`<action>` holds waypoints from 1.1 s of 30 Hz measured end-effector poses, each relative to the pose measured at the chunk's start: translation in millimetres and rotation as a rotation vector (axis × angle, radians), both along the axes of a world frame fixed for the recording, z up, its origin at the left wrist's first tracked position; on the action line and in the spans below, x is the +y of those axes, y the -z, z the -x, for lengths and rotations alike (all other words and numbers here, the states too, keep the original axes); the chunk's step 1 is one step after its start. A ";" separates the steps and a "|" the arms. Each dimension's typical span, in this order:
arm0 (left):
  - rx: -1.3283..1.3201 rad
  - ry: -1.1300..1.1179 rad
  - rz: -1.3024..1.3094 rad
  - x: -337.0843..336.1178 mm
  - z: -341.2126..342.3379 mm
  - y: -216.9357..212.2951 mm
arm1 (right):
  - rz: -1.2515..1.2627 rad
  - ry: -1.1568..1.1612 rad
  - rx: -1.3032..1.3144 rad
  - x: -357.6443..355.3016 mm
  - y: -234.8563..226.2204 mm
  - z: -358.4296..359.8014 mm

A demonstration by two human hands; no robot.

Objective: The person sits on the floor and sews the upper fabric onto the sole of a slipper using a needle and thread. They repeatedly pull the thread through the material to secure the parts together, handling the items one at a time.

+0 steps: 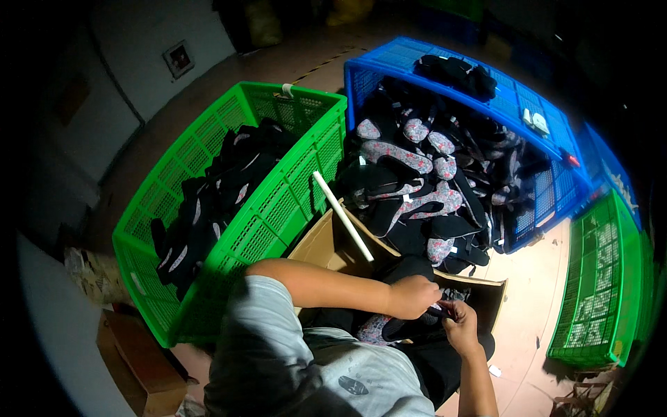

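Seated to work in a grey shirt (340,375), with the left hand (415,297) and the right hand (462,325) almost meeting over a dark piece (436,312). Pinching it from two sides: on the left with fingers curled in and knuckles upward, on the right between thumb and fingertips. Held low in front of the body, just above the dark-clothed lap. Too shadowed there to tell exactly which part is gripped. Joined, close below the left hand, by a floral-lined shoe (375,329); impossible to tell whether connected to the dark piece.

Backed by a brown box (323,243), with a white tube (344,219) slanting over it. Bordered beyond by a pile (445,198) of black shoes with floral linings, heaped in and before a blue crate (556,191). Topped, on that crate's upper side, by more dark shoes (455,75) and a small white object (536,122). Flanked at left by a green crate (292,201) partly filled with black shoes (236,170), and at far right by a second green crate (590,278) with pale contents showing through the mesh. Set on a pinkish floor (528,313), brightly lit at right, dim farther back.
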State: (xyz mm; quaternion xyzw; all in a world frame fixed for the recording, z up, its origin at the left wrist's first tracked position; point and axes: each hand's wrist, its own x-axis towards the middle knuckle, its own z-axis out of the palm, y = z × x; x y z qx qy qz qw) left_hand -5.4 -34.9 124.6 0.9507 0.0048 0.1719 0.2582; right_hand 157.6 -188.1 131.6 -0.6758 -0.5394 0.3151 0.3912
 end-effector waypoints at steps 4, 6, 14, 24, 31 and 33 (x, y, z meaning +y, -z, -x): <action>0.190 -0.052 0.367 -2.1 13.6 -15.2 | 0.115 -0.079 0.250 -2.9 -9.6 0.4; 0.239 -0.082 0.531 -2.5 18.2 -10.7 | 0.161 -0.121 0.366 -4.2 -7.0 -1.0; 0.595 -0.222 1.573 -24.7 42.3 -43.3 | 0.118 -0.012 0.645 -17.3 2.2 22.8; 0.515 0.107 2.289 -53.9 32.3 -1.6 | -0.031 0.091 0.922 -16.6 56.3 42.6; 0.475 0.099 2.261 -46.4 9.4 -16.5 | -0.138 0.183 1.235 -11.3 88.2 53.5; 0.439 0.050 2.250 -43.7 11.1 -17.0 | -0.206 0.296 1.326 -9.1 90.3 64.6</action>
